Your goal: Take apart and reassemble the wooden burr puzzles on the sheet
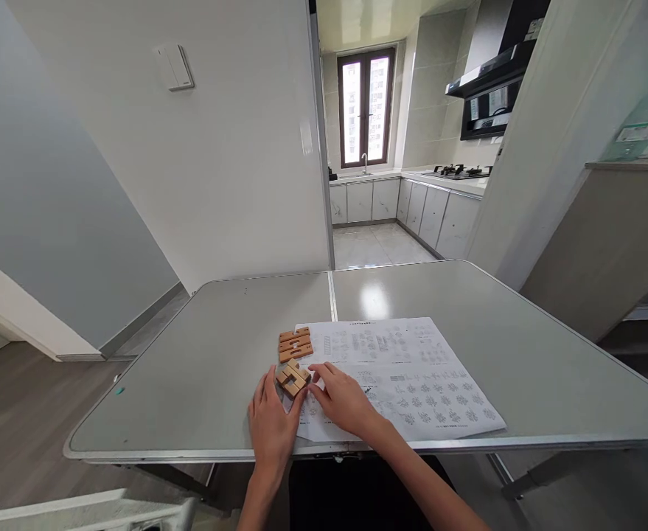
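Near the front edge of the counter (202, 369), both hands meet at a small cluster of interlocked wooden blocks (293, 378). The left hand (271, 428) cups it from the near side, fingers grasping its lower edge; the right hand (341, 398) touches its right side with loosely spread fingers. The cluster lies on the left edge of a printed sheet (406, 376). Just beyond sit stacked wooden pieces (295, 344).
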`<action>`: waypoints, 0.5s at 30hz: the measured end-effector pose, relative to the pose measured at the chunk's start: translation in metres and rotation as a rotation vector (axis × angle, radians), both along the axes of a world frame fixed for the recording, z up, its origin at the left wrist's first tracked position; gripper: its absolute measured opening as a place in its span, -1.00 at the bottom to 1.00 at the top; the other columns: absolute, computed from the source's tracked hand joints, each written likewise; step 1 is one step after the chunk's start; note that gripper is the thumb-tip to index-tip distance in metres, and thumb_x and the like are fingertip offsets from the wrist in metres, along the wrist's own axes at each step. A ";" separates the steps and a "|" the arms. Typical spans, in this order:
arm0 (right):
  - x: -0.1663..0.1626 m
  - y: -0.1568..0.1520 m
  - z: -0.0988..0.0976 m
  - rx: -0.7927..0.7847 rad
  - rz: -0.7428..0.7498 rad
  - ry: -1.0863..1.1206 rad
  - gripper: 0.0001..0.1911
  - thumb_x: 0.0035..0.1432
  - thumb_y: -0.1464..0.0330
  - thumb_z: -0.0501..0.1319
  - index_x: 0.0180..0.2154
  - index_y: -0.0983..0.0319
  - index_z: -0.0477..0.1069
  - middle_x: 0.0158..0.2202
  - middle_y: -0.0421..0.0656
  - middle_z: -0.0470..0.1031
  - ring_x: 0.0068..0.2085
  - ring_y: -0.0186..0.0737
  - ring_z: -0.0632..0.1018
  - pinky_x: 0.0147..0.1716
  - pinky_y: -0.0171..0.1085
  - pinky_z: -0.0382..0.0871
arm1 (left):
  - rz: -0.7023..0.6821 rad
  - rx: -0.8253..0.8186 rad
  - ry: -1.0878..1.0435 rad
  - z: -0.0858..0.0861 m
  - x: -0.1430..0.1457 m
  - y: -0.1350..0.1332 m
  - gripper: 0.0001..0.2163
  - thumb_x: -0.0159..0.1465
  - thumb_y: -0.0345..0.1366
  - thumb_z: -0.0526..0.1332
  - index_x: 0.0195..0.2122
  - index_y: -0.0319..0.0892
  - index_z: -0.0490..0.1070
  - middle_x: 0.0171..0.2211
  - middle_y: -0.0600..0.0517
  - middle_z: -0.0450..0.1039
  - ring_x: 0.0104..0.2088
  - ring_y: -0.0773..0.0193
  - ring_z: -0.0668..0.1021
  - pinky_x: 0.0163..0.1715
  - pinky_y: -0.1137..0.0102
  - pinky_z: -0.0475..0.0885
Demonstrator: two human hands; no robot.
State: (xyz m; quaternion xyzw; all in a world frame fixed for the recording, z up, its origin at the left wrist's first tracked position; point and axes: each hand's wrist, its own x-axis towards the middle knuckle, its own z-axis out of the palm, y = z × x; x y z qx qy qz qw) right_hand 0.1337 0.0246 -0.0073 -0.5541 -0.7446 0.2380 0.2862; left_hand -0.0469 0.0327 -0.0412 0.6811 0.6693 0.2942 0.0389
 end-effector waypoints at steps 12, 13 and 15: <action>0.108 -0.054 -0.022 -0.026 -0.228 0.365 -0.64 0.41 0.07 0.06 -0.06 0.15 0.47 -0.25 -0.12 0.60 -0.43 -0.22 0.54 -0.41 -0.25 0.45 | 0.012 -0.050 -0.142 -0.005 -0.025 0.021 -0.32 0.40 0.12 0.04 0.37 -0.29 0.12 0.33 -0.30 0.28 0.33 -0.13 0.35 0.28 -0.01 0.31; 0.116 -0.056 -0.025 -0.027 -0.261 0.375 -0.62 0.41 0.05 0.06 -0.08 0.16 0.48 -0.27 -0.12 0.60 -0.45 -0.22 0.53 -0.43 -0.26 0.44 | 0.018 -0.037 -0.130 -0.007 -0.031 0.028 -0.35 0.43 0.08 0.00 0.37 -0.31 0.12 0.33 -0.31 0.27 0.34 -0.12 0.34 0.30 0.00 0.29; 0.128 -0.057 -0.031 -0.029 -0.310 0.401 -0.59 0.39 0.01 0.06 -0.10 0.16 0.49 -0.30 -0.13 0.60 -0.46 -0.23 0.52 -0.46 -0.27 0.43 | 0.012 -0.029 -0.043 -0.011 -0.042 0.042 -0.38 0.45 0.00 -0.05 0.37 -0.37 0.09 0.34 -0.36 0.24 0.37 -0.13 0.29 0.32 -0.02 0.24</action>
